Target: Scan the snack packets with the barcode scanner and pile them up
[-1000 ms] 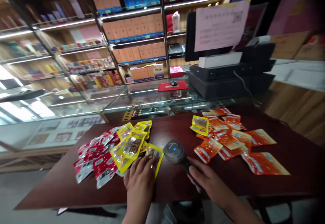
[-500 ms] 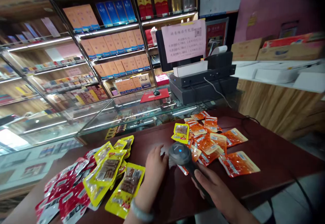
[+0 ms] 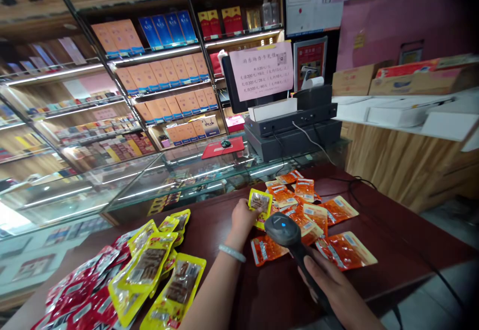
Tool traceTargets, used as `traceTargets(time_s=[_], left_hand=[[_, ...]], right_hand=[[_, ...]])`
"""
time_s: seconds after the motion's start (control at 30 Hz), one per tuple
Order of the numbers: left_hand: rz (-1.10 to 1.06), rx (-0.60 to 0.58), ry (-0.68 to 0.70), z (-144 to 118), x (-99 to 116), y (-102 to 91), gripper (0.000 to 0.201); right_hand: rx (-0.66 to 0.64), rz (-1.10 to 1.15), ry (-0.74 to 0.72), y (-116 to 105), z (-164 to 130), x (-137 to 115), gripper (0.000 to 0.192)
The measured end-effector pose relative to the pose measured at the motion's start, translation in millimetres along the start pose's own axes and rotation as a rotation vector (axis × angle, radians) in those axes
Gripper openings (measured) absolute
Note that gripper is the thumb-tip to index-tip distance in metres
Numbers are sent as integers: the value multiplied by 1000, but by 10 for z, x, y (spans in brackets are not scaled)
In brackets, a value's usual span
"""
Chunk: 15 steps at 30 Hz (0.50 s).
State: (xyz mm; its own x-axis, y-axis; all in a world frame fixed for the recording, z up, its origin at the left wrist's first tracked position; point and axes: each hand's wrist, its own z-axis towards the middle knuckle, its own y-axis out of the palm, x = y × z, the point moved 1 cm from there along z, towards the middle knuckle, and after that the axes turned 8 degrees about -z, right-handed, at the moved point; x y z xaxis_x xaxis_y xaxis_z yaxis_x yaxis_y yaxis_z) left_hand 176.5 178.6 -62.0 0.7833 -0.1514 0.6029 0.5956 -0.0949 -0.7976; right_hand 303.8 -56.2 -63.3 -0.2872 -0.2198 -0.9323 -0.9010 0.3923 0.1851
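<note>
My right hand (image 3: 326,271) is wrapped round the handle of a black barcode scanner (image 3: 283,229), whose head shows a small blue light. At the left edge of a small yellow snack packet (image 3: 266,219), my left hand (image 3: 244,218) has its fingers closed on the wrapper. The packet lies by a heap of orange snack packets (image 3: 314,215), and one more orange packet (image 3: 267,250) is below the scanner head. To the left, several yellow packets (image 3: 175,287) overlap a pile of red packets (image 3: 75,290).
The dark red table (image 3: 396,225) bears all the packets. Behind it stand a glass display counter (image 3: 130,190), a red mouse pad (image 3: 213,149) and a till with a pink paper sign (image 3: 262,73). A black cable (image 3: 352,185) runs along the right.
My left hand has moved forward and right, from bare table to the small yellow packet. The scanner has shifted slightly right, still in my right hand. The camera view has shifted slightly.
</note>
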Motion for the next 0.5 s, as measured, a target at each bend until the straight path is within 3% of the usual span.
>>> traceTargets(time_s=[0.17,0.27,0.5], left_hand=[[-100,31,0,-390,-245,-194,25],[-278,58,-9,-651,-442,-346,20],[-608,276,-29,-1137,-960,-714,32]], right_hand=[[31,-28,-22,137,-21,9,65],[-3,-34,-72,263,-26,3,61],[-189,-42,-72,695,-23,-55,56]])
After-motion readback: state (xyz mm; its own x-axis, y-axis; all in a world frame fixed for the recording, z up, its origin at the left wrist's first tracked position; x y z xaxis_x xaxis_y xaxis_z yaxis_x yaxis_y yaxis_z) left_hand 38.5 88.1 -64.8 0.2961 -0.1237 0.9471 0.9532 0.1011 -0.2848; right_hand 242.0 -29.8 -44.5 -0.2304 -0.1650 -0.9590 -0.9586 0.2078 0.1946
